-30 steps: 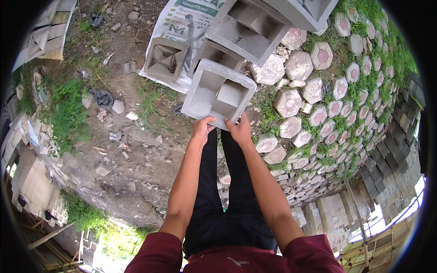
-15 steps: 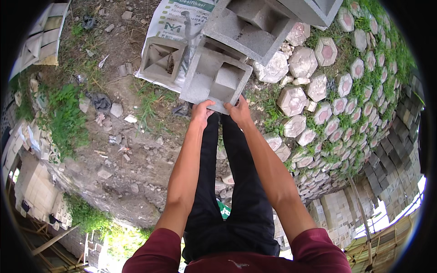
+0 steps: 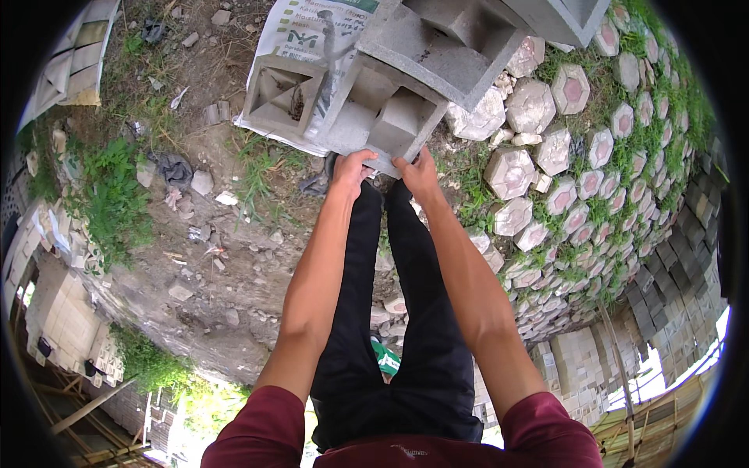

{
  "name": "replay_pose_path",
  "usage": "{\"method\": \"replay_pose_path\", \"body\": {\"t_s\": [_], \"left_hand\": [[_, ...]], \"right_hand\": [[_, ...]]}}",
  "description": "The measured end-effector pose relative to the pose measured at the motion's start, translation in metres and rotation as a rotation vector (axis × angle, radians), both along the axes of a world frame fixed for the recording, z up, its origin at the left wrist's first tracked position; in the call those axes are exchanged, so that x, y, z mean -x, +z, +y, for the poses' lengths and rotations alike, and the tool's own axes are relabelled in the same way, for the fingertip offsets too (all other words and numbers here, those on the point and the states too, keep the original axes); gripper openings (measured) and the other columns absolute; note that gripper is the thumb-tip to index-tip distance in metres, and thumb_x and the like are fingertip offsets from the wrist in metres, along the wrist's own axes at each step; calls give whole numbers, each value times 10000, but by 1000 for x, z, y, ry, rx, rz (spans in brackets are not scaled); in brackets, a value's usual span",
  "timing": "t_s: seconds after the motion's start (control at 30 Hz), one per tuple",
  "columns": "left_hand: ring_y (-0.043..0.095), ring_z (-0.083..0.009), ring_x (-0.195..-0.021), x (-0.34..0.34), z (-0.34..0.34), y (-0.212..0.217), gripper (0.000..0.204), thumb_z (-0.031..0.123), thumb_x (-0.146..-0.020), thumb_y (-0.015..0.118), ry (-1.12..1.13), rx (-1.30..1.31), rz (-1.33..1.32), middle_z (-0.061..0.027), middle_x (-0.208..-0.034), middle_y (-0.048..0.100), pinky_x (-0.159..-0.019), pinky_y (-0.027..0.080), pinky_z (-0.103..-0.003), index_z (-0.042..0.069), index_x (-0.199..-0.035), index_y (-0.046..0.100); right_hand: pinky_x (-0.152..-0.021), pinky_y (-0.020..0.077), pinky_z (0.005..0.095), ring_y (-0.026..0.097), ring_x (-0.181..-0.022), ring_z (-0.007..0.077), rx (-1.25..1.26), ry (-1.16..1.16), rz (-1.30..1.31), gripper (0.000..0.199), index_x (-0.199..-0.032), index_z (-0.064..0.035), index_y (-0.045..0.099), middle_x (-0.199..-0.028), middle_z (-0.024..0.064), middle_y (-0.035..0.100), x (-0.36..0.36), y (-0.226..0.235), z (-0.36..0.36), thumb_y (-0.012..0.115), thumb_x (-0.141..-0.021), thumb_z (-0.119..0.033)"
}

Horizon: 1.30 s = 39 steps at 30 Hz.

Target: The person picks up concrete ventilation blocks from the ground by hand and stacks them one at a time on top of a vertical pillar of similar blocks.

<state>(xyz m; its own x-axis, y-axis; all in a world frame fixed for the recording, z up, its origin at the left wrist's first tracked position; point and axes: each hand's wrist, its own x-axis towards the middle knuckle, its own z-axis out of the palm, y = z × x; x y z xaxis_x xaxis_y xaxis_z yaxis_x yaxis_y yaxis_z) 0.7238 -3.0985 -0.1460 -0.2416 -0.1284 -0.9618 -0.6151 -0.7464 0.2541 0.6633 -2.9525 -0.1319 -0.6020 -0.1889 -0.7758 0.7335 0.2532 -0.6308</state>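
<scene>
A square grey concrete block [image 3: 356, 125] with a hollow, open face and a raised lump inside lies in front of me. My left hand [image 3: 353, 170] grips the left part of its near edge, fingers curled beneath. At the right part of the same edge, my right hand [image 3: 419, 173] holds on with its thumb on the rim. Beyond the block, close against it, is a larger hollow concrete block [image 3: 456, 74]. To its left a smaller block with a pyramid-like inside [image 3: 285, 97] rests on a white printed sack [image 3: 312, 35].
Hexagonal pavers [image 3: 511, 173] with grass between them cover the ground on the right. Dirt with loose stones [image 3: 201, 183] and a dark crumpled rag [image 3: 170, 170] are on the left. Another concrete block [image 3: 573, 19] stands at the far right of the large one.
Both hands have pushed the block slightly away from me, and it now sits nearer the larger block. The view has shifted a little, moving the surroundings rightward.
</scene>
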Motion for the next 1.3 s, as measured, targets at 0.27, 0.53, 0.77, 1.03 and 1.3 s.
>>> {"method": "replay_pose_path", "body": {"t_s": [0.27, 0.53, 0.77, 1.03, 1.3], "left_hand": [[602, -193, -832, 3, -2, -6, 200, 83, -738, 670, -5, -43, -34, -83, -923, 644, -802, 466, -342, 19, -924, 636], [602, -254, -958, 1, -7, -2, 290, 77, -771, 697, -55, -97, 26, -128, -1020, 618, -851, 505, -375, -44, -1012, 591], [598, -300, -1024, -5, -18, 31, 599, 164, -855, 656, -141, 107, 46, -209, -1190, 513, -777, 576, -417, -147, -1266, 352], [651, -214, -914, -6, -42, 124, 406, 129, -893, 534, -389, 419, 140, -142, -1020, 667, -769, 520, -351, 6, -1275, 472], [648, -158, -800, 20, -51, 342, 283, 181, -984, 435, -607, 809, 651, -106, -883, 684, -739, 504, -286, -19, -1120, 582]], "right_hand": [[-875, 466, 330, 618, -987, 228, 18, -14, -9, 495, -1223, 44, 474, -1102, 157, 629, -2, -5, 1, 635, -756, 21], [-866, 473, 332, 623, -975, 229, -4, 9, -1, 466, -1194, 55, 481, -1086, 163, 637, -4, -17, 6, 649, -763, 3], [-771, 513, 360, 668, -829, 245, -63, 294, 97, 381, -1065, 54, 576, -920, 155, 691, 33, 11, 12, 699, -755, -130], [-748, 518, 420, 642, -804, 392, -340, 684, 430, 231, -824, -1, 638, -796, 216, 657, 48, 112, 48, 684, -729, -206], [-670, 508, 429, 629, -700, 406, -378, 489, 641, 234, -754, 2, 625, -693, 219, 628, 20, 310, 91, 644, -783, -229]]}}
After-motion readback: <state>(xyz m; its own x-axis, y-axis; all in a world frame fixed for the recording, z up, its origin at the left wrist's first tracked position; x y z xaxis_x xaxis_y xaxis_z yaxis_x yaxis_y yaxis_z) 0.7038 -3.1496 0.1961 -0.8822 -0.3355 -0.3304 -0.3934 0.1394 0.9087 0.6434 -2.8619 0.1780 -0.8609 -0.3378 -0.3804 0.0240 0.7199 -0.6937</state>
